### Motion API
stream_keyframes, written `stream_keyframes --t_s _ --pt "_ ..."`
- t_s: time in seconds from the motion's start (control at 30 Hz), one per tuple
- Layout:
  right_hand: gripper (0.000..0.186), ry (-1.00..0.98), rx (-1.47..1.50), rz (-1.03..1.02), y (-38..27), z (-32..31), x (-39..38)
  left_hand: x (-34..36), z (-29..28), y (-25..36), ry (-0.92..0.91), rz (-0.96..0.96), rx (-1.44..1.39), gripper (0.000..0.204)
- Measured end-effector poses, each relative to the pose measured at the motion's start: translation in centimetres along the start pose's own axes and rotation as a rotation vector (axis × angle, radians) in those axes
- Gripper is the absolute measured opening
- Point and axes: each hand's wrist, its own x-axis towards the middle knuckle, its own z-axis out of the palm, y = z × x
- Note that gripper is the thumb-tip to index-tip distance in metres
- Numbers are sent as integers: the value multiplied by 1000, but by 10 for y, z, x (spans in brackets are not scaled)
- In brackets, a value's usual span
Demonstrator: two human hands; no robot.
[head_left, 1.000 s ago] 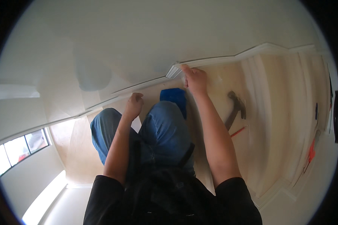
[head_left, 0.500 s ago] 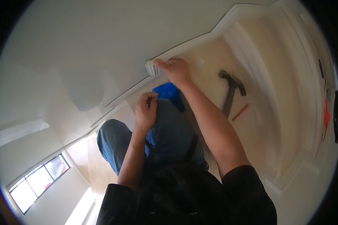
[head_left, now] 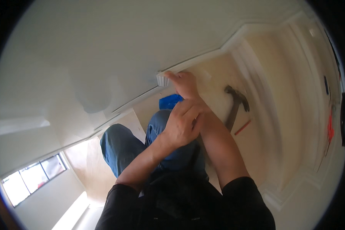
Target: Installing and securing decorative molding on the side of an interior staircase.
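My right hand point(head_left: 183, 82) grips a short fluted white moulding piece point(head_left: 161, 79) at a corner of the white wall's trim, thumb on its face. My left hand point(head_left: 182, 122) is raised over my right forearm, fingers curled; whatever they hold, if anything, is hidden. Beneath my right hand lies a blue cloth or bag point(head_left: 168, 101), beside my denim-clad knees point(head_left: 119, 145). A claw hammer point(head_left: 235, 103) and a red pencil-like stick point(head_left: 242, 126) lie on the pale wooden surface to the right of my forearm.
The white wall point(head_left: 84, 57) with long trim fills the upper left. Pale curved steps point(head_left: 276, 76) rise at right, with red-handled tools point(head_left: 329, 126) near the far edge. A window point(head_left: 32, 176) is at lower left, near pale board flooring point(head_left: 97, 172).
My left hand has moved rightward from near my knee to across my right forearm. My right hand stays on the moulding. The view has shifted and tilted.
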Motion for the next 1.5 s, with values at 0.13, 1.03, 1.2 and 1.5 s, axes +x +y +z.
stream_keyframes --t_s 0.13,1.03,1.2,1.5 --pt "62 -14 -38 20 -2 -3 2 -84 -8 -40 182 -205 37 30" --pt "63 -1 -235 -188 14 0 4 -137 -6 -68 110 -150 149 26" --pt "74 -36 -246 -23 8 -11 7 -133 -2 -65 108 -205 122 23" --pt "72 129 -70 -207 -10 1 -5 -142 -5 -70 122 -202 148 23"
